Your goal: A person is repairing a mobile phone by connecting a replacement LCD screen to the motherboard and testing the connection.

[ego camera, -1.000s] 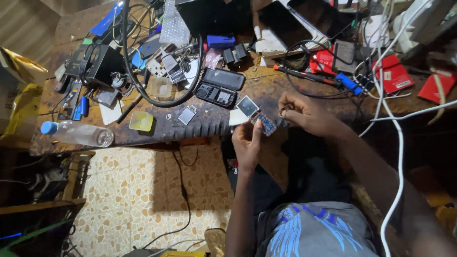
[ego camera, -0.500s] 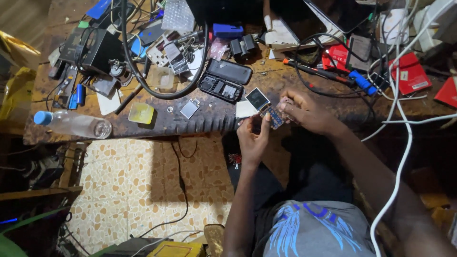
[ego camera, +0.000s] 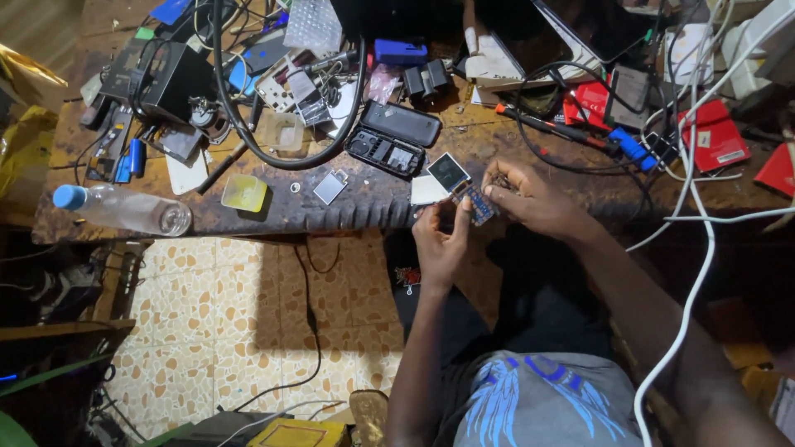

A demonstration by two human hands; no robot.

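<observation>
Both hands have stayed at the near edge of the scarred wooden workbench (ego camera: 530, 157) over the last second, the small blue circuit board with its square screen (ego camera: 464, 186) kept between them; only the view has drifted a little, so the bench sits lower in the picture than before.

Much is hard to read. Whatever the right hand (ego camera: 530, 199) pinches at its fingertips is too small to make out, and its palm is turned away. The far side of the bench is cut off at the top edge, and the heap of cables, chargers and red packets at 1 o'clock blurs together. A dark shadow hides the person's lap.

The circuit board lies at the bench edge, its screen end pointing to 11 o'clock. The left hand (ego camera: 440, 240) comes up from 6 o'clock, thumb and fingers closed on the board's lower end. The right hand reaches in from 3 o'clock, fingers drawn together and touching the board's right edge.

An open black phone shell (ego camera: 389, 149) lies at 11 o'clock from the board, near it. A clear plastic bottle with a blue cap (ego camera: 124, 211) lies on its side well apart at 9 o'clock.
</observation>
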